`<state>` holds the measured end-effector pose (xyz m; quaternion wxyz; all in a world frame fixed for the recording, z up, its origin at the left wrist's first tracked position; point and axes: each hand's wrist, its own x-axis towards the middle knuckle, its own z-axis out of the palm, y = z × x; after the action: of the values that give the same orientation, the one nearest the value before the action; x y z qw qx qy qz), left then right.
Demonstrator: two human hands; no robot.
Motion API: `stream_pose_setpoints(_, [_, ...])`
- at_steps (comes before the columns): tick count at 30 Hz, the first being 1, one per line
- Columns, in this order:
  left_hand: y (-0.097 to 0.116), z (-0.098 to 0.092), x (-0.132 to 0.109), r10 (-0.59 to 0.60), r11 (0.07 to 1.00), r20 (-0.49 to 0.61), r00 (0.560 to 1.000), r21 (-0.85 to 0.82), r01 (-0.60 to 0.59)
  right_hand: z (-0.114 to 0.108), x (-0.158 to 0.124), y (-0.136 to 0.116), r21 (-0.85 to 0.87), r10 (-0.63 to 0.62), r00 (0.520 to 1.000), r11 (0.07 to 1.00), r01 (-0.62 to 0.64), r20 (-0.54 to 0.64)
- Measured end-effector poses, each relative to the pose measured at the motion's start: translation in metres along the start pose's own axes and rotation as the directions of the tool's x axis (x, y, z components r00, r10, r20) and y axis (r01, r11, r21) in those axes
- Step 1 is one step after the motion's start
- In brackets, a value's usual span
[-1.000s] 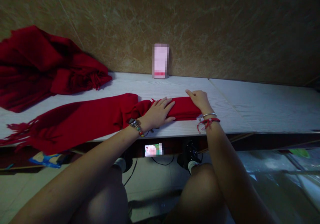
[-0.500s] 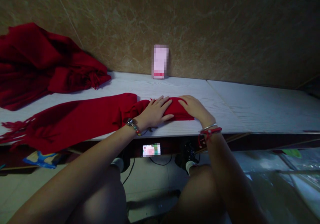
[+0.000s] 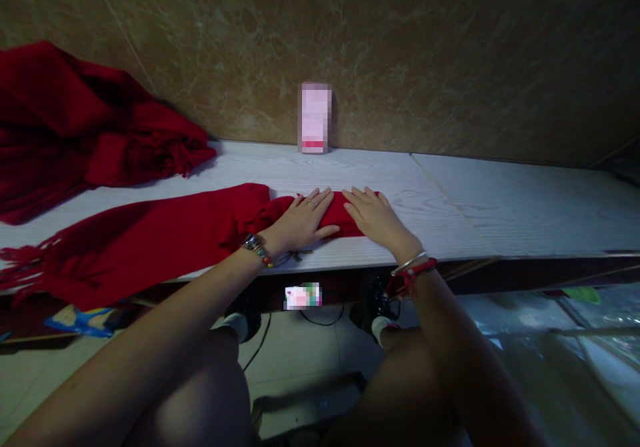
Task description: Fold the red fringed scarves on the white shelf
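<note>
A red fringed scarf (image 3: 170,234) lies along the white tabletop, its tassels at the left and a folded section at the right. My left hand (image 3: 303,220) rests palm down on the near-middle of that folded section, fingers spread. Flat on its right end lies my right hand (image 3: 375,217), with fingers extended and slightly apart. The cloth between the two hands looks smooth, while it is bunched just left of my left hand. Parts of the fold are hidden under both palms.
A second heap of red fringed cloth (image 3: 100,127) sits at the back left against the marbled wall (image 3: 400,54). A blurred pink box-like object (image 3: 315,117) stands by the wall. Below the white tabletop (image 3: 500,214), a small blurred lit screen (image 3: 302,296) shows.
My right hand has moved from the right edge of the folded section to lie flatter on top of it. My left hand stays on the cloth. The view has shifted slightly.
</note>
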<state>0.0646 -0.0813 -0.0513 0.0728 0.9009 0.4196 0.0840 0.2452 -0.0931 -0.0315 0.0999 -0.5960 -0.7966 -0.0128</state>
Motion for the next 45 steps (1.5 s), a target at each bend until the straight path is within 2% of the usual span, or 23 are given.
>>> stream_pose_setpoints(6, [0.003, -0.002, 0.000, -0.009, 1.000, 0.014, 1.000, -0.001, 0.009, 0.004, -0.004, 0.004, -0.025, 0.082, 0.994, 0.996, -0.081, 0.078])
stream_pose_setpoints(13, [0.002, -0.001, 0.000, -0.005, 1.000, 0.004, 1.000, -0.005, 0.005, 0.017, 0.000, 0.047, 0.103, 0.130, 0.988, 0.985, -0.139, 0.084])
stream_pose_setpoints(17, [0.001, -0.001, 0.000, 0.005, 1.000, -0.010, 1.000, -0.012, -0.005, 0.015, -0.005, 0.063, 0.093, 0.204, 0.977, 0.974, -0.208, 0.057])
stream_pose_setpoints(19, [0.002, -0.001, 0.000, -0.003, 1.000, -0.001, 1.000, -0.014, 0.003, 0.009, -0.009, 0.060, 0.060, 0.270, 0.963, 0.961, -0.268, -0.012])
stream_pose_setpoints(21, [0.002, -0.002, 0.000, -0.016, 1.000, 0.011, 1.000, -0.011, 0.016, 0.001, -0.012, 0.051, 0.050, 0.277, 0.952, 0.961, -0.272, -0.131])
stream_pose_setpoints(24, [0.003, -0.003, -0.001, -0.033, 0.999, 0.023, 0.999, 0.000, 0.033, -0.005, -0.012, 0.036, 0.094, 0.134, 0.965, 0.989, -0.115, -0.225])
stream_pose_setpoints(26, [0.003, -0.003, -0.001, -0.038, 0.999, 0.018, 0.999, 0.003, 0.038, -0.005, -0.009, 0.030, 0.123, 0.028, 0.979, 0.992, -0.003, -0.204])
stream_pose_setpoints(28, [0.003, -0.003, -0.001, -0.037, 0.999, 0.011, 0.999, 0.000, 0.037, -0.002, -0.007, 0.029, 0.122, -0.004, 0.984, 0.992, 0.026, -0.178])
stream_pose_setpoints(34, [0.003, -0.002, 0.001, -0.034, 0.999, 0.017, 0.999, -0.011, 0.034, 0.003, -0.004, 0.031, 0.056, 0.070, 0.994, 0.996, -0.066, -0.087])
stream_pose_setpoints(40, [0.000, 0.000, 0.001, -0.015, 1.000, -0.009, 1.000, -0.020, 0.015, 0.004, -0.003, 0.027, 0.019, 0.186, 0.982, 0.982, -0.186, -0.020])
stream_pose_setpoints(42, [-0.001, 0.002, 0.001, 0.003, 1.000, -0.026, 1.000, -0.027, -0.003, 0.005, -0.003, 0.027, 0.028, 0.198, 0.980, 0.980, -0.197, -0.022])
stream_pose_setpoints(45, [-0.002, 0.003, 0.001, 0.003, 1.000, -0.038, 0.999, -0.022, -0.004, 0.003, -0.007, 0.024, 0.024, 0.156, 0.983, 0.988, -0.154, -0.094])
